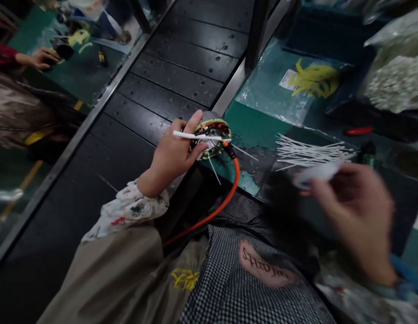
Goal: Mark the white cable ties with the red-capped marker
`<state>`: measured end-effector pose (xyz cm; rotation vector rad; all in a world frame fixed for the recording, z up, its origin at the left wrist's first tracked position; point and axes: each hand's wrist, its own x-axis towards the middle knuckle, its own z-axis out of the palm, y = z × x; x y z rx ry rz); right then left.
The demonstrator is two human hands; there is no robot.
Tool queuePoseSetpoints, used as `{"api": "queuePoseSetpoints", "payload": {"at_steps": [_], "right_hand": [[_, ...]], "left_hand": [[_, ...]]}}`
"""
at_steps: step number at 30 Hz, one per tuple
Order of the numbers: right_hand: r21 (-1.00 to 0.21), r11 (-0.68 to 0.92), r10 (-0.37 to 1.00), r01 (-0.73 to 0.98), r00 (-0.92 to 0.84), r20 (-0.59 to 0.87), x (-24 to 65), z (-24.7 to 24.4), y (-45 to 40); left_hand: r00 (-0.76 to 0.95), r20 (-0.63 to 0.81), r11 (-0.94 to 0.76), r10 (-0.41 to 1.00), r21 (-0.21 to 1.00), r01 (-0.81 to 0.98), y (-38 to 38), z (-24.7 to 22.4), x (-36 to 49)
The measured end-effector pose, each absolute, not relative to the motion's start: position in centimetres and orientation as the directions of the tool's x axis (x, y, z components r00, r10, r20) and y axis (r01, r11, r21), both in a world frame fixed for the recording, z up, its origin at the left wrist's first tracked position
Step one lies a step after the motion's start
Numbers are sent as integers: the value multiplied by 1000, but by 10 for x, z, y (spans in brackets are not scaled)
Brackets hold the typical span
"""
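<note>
My left hand (173, 150) is closed round a motor stator (213, 128), a round part with copper windings and a greenish rim. A white sleeve (186, 135) lies across its face beside my fingers. Thin white cable ties stick out of its lower side. From its right edge an orange cable (236, 175) curves down towards my lap. At the right, my right hand (353, 211), smeared by motion, pinches a whitish, flat-looking piece (316, 175) whose kind I cannot make out. Just beyond it lies a loose pile of white cable ties (306, 150).
A black slatted conveyor (182, 67) runs along my left. On the green bench (252, 119) are a clear bag with yellow strips (316, 78), a red-handled tool (358, 131) and a bag of white pieces (397, 85). Across the conveyor, a co-worker's hand (43, 58) touches a black part.
</note>
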<state>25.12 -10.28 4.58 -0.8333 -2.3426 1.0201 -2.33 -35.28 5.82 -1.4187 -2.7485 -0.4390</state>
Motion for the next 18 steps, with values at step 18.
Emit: {"api": "queuePoseSetpoints", "payload": {"at_steps": [18], "right_hand": [[-236,913,281,334,-932,-229,131,51,-233]], "left_hand": [[-460,265,434,847,154,888,-368,59,-23]]}}
